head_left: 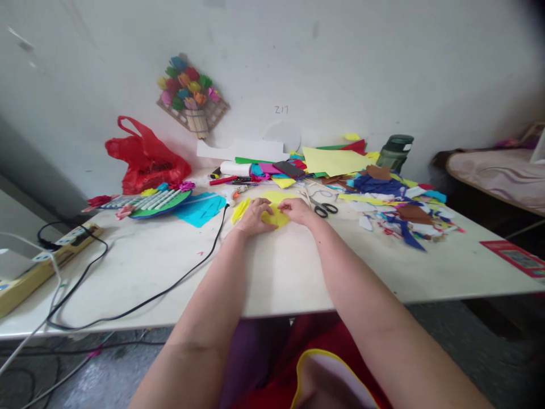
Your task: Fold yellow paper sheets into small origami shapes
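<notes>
A small yellow paper piece (275,218) lies on the white table (272,272) in front of me. My left hand (253,217) presses on its left side with the fingers curled over it. My right hand (298,210) pinches its right edge. Another yellow scrap (240,208) sits just left of my left hand. Scissors (323,208) with black handles lie just right of my right hand.
Coloured paper scraps (392,199) cover the right back of the table. A glue gun (231,196) with a black cord (170,289), blue paper (200,208), a red plastic bag (147,156) and a power strip (51,255) are to the left. A dark bottle (395,150) stands by the wall.
</notes>
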The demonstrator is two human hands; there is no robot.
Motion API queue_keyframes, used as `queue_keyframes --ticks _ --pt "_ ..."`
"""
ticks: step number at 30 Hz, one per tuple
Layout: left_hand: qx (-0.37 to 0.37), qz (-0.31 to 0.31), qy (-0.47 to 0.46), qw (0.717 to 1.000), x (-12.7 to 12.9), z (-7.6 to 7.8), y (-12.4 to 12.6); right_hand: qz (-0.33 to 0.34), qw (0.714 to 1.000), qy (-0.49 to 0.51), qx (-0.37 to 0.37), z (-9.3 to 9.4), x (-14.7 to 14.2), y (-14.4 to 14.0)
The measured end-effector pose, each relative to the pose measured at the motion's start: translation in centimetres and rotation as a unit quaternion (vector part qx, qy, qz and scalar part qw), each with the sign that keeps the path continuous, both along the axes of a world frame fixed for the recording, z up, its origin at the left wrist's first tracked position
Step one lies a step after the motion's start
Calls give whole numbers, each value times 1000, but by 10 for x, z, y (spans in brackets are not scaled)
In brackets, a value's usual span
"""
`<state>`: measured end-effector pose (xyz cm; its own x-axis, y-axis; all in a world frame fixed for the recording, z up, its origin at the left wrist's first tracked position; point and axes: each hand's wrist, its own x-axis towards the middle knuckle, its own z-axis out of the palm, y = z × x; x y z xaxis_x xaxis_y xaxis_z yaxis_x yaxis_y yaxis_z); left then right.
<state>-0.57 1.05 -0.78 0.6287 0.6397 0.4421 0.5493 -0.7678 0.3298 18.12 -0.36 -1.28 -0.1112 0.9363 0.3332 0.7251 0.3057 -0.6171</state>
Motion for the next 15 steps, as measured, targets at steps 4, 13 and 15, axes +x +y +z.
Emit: queue_keyframes --ticks 4,13,15 --pt "-96 20 16 995 0 2 -3 3 1000 -13 -3 -1 0 1" --pt "-108 42 22 993 0 3 -4 2 997 -74 -17 0 -7 -3" --pt "-102 36 32 994 0 2 -2 -4 996 -85 -17 3 -9 -5"
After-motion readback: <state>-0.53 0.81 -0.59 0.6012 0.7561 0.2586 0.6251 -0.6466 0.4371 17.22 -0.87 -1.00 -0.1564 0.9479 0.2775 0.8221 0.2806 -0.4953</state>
